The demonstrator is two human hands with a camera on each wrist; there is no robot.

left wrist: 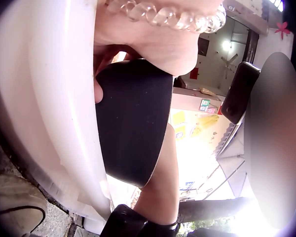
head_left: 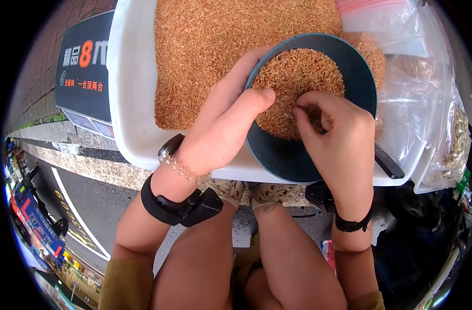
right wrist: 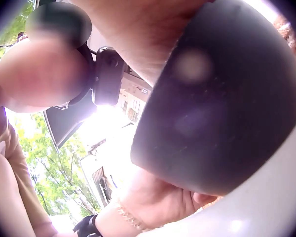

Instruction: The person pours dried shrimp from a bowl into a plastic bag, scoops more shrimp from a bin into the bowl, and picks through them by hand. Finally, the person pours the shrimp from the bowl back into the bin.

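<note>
A dark blue-green bowl (head_left: 359,72) with reddish-brown grain (head_left: 277,111) in it is tilted over the edge of a white tub. The left hand (head_left: 223,116) grips its left rim, thumb over the inside, fingers underneath. Inside the bowl, the right hand (head_left: 342,134) pinches at the grain with thumb and index finger; whatever lies between the tips is too small to tell. The bowl's dark outer side (left wrist: 133,118) fills the middle of the left wrist view. In the right wrist view the left hand (right wrist: 155,200) supports the bowl (right wrist: 222,108) from beyond.
The white tub (head_left: 135,103) holds a large heap of the same grain (head_left: 205,57). Clear plastic bags (head_left: 401,77) lie along its right side, and a black handle (head_left: 388,163) sticks out at the near right edge. A dark printed box (head_left: 83,67) stands to the left.
</note>
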